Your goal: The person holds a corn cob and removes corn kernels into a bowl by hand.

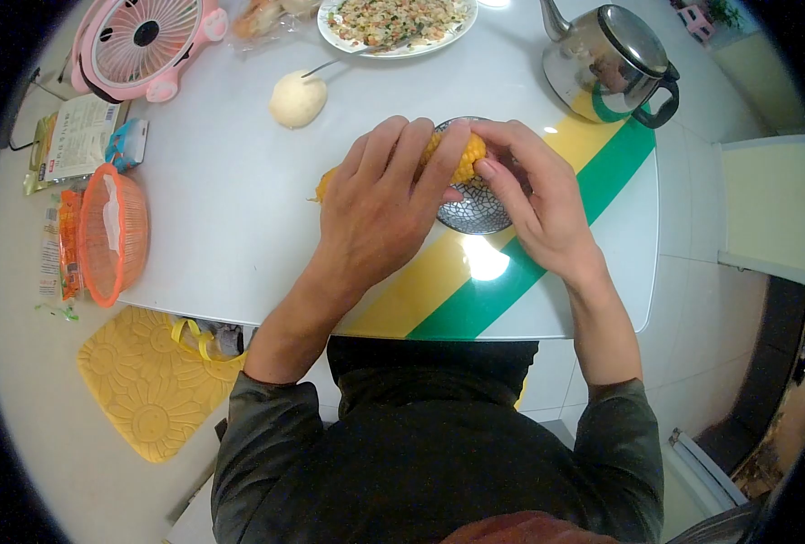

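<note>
A yellow corn cob (468, 161) is held sideways between my two hands, above a small bowl with a dark crackle pattern (475, 216). My left hand (384, 186) wraps over the cob from above, hiding its middle; one end sticks out on the left past the knuckles. On the right, the fingers of my right hand (534, 186) curl around the other end, with the thumb pressed against the kernels. The hands and the cob cover most of the bowl, so its contents cannot be made out.
A plate of fried rice (348, 38) with a spoon (361, 54) lies at the back. Near it is a pale bun (298, 100). A steel kettle (593, 68) stands back right. Along the left are a pink fan (148, 41) and an orange basket (135, 227).
</note>
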{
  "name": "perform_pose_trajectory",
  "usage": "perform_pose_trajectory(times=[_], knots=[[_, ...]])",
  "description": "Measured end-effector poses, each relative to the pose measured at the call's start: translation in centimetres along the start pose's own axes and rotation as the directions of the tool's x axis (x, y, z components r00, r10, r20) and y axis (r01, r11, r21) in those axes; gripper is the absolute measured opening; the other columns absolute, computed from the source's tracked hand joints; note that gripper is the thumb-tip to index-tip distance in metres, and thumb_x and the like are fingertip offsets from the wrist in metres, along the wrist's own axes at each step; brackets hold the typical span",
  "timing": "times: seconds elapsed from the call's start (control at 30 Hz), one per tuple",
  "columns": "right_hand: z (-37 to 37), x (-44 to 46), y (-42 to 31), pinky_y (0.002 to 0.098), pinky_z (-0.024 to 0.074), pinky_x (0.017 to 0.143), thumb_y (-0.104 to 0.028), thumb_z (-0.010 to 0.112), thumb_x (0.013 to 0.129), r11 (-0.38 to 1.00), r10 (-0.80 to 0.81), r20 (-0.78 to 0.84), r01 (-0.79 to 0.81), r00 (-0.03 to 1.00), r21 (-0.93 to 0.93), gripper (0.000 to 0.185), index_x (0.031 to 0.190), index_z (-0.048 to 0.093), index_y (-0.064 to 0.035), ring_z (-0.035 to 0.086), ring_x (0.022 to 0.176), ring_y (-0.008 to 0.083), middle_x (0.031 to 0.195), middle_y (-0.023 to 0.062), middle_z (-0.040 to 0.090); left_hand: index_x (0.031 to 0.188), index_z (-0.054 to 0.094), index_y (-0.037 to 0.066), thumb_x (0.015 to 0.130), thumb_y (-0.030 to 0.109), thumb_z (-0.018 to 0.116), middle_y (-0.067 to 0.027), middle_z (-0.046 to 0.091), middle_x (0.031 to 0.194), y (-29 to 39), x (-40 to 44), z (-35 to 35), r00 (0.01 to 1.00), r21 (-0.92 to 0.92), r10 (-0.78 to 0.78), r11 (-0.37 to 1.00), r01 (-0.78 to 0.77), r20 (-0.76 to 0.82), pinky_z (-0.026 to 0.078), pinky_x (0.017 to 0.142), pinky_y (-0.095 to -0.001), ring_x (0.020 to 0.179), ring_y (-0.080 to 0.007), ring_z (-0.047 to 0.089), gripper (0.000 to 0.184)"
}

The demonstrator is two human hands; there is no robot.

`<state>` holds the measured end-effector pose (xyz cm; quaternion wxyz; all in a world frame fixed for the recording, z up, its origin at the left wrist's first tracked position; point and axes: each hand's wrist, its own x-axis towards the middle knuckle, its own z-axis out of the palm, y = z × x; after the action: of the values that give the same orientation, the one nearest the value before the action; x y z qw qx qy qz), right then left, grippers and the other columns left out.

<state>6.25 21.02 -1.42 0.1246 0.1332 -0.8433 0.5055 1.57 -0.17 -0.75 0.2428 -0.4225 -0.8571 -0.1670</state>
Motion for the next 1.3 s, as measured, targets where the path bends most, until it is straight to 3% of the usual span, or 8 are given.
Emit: perform_pose_trajectory(times=[0.03,0.13,0.33,0.53,0.63,0.73,1.13,1.3], knots=[[-0.1,0.2,-0.4,0.0400,0.0546,0.085,-0.010,0.072,0.100,0.999,0.008,0.009,-0.009,1.000,0.034,0.038,0.136,0.063,0.0005,0.066,0.095,0.0300,0.109,0.0151,0.066,0.146,0.064,0.012,0.086,0.034,0.076,-0.0083,0.065,0.127,0.0,0.0,0.1,1.000,0.006,0.002,1.000,-0.002,-0.003,0.055,0.097,-0.0436,0.118,-0.0319,0.061,0.064],[0.3,0.3,-0.4,0.0385,0.0526,0.080,-0.010,0.066,0.105,0.999,-0.040,-0.038,0.041,0.998,0.019,0.030,0.133,0.065,0.0009,0.062,0.087,0.0286,0.101,0.0148,0.064,0.145,0.064,0.012,0.087,0.036,0.075,-0.0082,0.065,0.127,-0.1,-0.1,0.2,1.000,0.022,0.011,1.000,-0.010,-0.009,0.055,0.097,-0.0435,0.119,-0.0316,0.061,0.063],[0.4,0.2,-0.2,0.0382,0.0530,0.081,-0.010,0.067,0.104,0.999,-0.049,-0.051,0.049,0.998,0.010,0.031,0.133,0.066,0.0000,0.063,0.089,0.0303,0.101,0.0148,0.065,0.144,0.065,0.011,0.087,0.035,0.076,-0.0084,0.065,0.127,0.0,0.0,0.1,1.000,0.023,0.017,1.000,-0.016,-0.010,0.055,0.096,-0.0435,0.119,-0.0318,0.061,0.063],[0.3,0.1,-0.9,0.0326,0.0543,0.075,-0.006,0.073,0.100,0.994,0.067,-0.068,-0.061,0.995,0.088,0.029,0.128,0.069,-0.0008,0.067,0.087,0.0205,0.099,0.0117,0.068,0.145,0.064,0.011,0.082,0.030,0.079,-0.0084,0.065,0.125,-0.2,0.3,-0.2,1.000,-0.061,-0.026,0.998,0.025,-0.005,0.055,0.096,-0.0431,0.115,-0.0321,0.061,0.067],[1.0,-0.2,-0.7,0.0287,0.0537,0.067,-0.005,0.079,0.095,0.998,0.029,-0.234,-0.014,0.972,0.064,0.025,0.119,0.072,-0.0018,0.069,0.081,0.0149,0.094,0.0089,0.072,0.145,0.064,0.011,0.080,0.030,0.080,-0.0083,0.065,0.124,-0.3,0.3,-0.3,0.999,-0.057,-0.037,0.998,0.037,0.007,0.055,0.096,-0.0427,0.114,-0.0319,0.062,0.070],[1.0,-0.1,-0.1,0.0263,0.0525,0.061,-0.005,0.082,0.092,0.997,-0.082,-0.277,0.077,0.957,-0.031,0.018,0.108,0.075,-0.0026,0.069,0.074,0.0136,0.087,0.0071,0.073,0.145,0.065,0.011,0.080,0.031,0.081,-0.0082,0.065,0.124,-0.2,0.4,-0.1,1.000,-0.036,-0.028,0.999,0.028,-0.009,0.055,0.096,-0.0423,0.114,-0.0314,0.061,0.070],[0.9,-0.4,-1.0,0.0261,0.0530,0.059,-0.003,0.081,0.090,0.998,-0.027,-0.250,0.011,0.968,-0.065,0.014,0.100,0.071,-0.0015,0.068,0.068,0.0124,0.082,0.0059,0.072,0.142,0.067,0.007,0.089,0.029,0.077,-0.0096,0.061,0.120,-0.3,0.5,0.2,0.997,0.051,0.061,0.997,-0.058,-0.057,0.053,0.091,-0.0400,0.114,-0.0277,0.059,0.058],[1.0,-0.5,-1.1,0.0310,0.0563,0.061,-0.004,0.081,0.091,0.993,-0.001,-0.212,-0.024,0.977,-0.117,0.020,0.103,0.065,-0.0028,0.070,0.067,0.0175,0.080,0.0083,0.070,0.141,0.067,0.008,0.089,0.026,0.077,-0.0098,0.060,0.121,-0.2,0.4,0.5,0.994,0.104,0.089,0.991,-0.081,-0.068,0.053,0.092,-0.0403,0.115,-0.0279,0.058,0.056]])
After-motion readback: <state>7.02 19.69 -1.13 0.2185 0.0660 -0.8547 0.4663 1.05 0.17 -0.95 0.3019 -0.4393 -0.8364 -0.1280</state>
